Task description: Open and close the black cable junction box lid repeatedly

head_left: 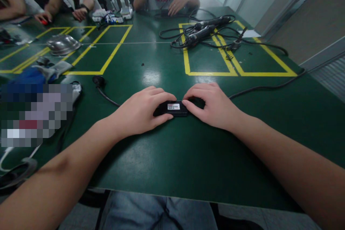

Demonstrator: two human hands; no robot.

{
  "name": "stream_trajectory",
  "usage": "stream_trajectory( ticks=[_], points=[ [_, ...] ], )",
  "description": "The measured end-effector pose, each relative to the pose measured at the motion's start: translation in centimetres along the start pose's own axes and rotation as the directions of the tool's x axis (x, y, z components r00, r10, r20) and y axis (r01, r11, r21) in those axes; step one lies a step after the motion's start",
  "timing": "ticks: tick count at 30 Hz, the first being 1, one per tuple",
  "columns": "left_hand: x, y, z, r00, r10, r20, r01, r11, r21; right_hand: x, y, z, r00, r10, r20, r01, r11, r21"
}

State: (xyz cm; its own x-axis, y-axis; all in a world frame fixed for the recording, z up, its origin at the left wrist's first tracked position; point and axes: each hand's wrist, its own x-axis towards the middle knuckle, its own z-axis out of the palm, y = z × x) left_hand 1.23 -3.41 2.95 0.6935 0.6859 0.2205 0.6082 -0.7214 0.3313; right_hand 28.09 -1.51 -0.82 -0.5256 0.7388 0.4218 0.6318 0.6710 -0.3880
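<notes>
A small black power adapter [184, 112] with a white printed label [173, 106] lies on the green table in front of me. My left hand [142, 109] is closed round its left end, thumb at the near side and fingers at the far side. At the right end, my right hand [212, 106] pinches the corner between thumb and fingertips. A black cord with a plug [99, 81] runs in under my left hand, and another black cable [258, 89] leads off to the right behind my right hand. Where the cords join the adapter is hidden.
Yellow tape rectangles [212, 74] mark the table [151, 165]. Black corded tools [201, 34] with tangled cables lie at the far right. A metal bowl [62, 45], a blue cloth item [25, 79] and a tape roll [17, 172] are on the left. Several people sit across the table.
</notes>
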Motion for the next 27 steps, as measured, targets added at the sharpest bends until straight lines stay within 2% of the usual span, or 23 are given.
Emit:
stream_trajectory(
  ticks=[27],
  points=[
    [-0.05, 0.12, 0.13, 1.000, 0.010, 0.006, -0.010, 1.000, 0.014, -0.01, 0.24, 0.13, 1.000, 0.006, 0.012, -0.006, 0.999, 0.034]
  ],
)
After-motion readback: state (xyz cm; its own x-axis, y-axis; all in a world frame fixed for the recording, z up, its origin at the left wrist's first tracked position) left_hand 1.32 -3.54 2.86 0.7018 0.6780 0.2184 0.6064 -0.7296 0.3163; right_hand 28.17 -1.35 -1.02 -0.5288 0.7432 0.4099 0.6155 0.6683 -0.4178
